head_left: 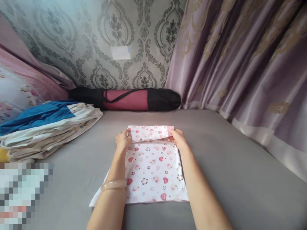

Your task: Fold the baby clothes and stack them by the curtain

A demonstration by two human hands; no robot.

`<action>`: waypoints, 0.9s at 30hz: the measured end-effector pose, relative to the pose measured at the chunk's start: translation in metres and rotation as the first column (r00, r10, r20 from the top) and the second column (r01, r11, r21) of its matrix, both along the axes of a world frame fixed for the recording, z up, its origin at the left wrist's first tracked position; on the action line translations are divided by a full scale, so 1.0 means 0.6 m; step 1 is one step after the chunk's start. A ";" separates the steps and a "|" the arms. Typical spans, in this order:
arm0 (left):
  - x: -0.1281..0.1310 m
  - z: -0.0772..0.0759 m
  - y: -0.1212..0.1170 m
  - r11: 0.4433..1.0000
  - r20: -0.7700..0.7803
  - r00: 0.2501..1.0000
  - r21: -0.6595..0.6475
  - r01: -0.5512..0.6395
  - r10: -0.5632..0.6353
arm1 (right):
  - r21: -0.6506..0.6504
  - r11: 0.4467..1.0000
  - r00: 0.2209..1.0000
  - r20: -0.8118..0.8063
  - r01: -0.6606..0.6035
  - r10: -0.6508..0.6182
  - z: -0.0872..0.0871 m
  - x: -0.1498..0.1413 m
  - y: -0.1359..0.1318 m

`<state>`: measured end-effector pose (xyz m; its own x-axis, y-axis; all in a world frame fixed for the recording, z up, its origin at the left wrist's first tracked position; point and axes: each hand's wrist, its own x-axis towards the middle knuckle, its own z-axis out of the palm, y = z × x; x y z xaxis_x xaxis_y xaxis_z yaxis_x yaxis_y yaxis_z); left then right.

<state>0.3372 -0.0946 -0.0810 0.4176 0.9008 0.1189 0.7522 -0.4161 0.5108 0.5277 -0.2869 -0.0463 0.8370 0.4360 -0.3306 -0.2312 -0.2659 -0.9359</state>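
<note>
Left hand, right hand pinch folded end of printed garment; both partly hidden; left forearm covers part.

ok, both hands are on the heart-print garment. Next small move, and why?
Probably lower the folded strip flat onto the garment body: the left grip and right grip hold its ends, the right at the pink cuff, and its near edge looks slightly raised.

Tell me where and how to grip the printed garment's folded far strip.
Probably by its two short ends, one hand from each side: the folded strip runs long and narrow crosswise. The left hand holds one end, the right hand the pink end.
</note>
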 end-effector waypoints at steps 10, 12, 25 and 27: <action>0.006 0.004 -0.019 0.998 -0.095 0.995 -0.059 -0.022 0.016 | -0.347 0.936 0.924 0.373 0.056 0.083 -0.017 0.015 -0.016; 0.006 0.004 -0.020 0.999 -0.105 0.994 -0.048 -0.007 0.002 | -0.412 0.910 0.875 0.453 0.039 0.168 -0.012 0.016 -0.022; 0.008 0.026 -0.044 1.000 -0.190 0.982 -0.018 -0.026 0.022 | -0.646 0.740 0.595 0.674 0.188 0.438 -0.015 -0.022 -0.023; 0.012 0.030 -0.048 0.999 -0.180 0.983 0.039 -0.028 0.034 | -0.645 0.730 0.549 0.704 0.226 0.451 -0.015 -0.031 -0.016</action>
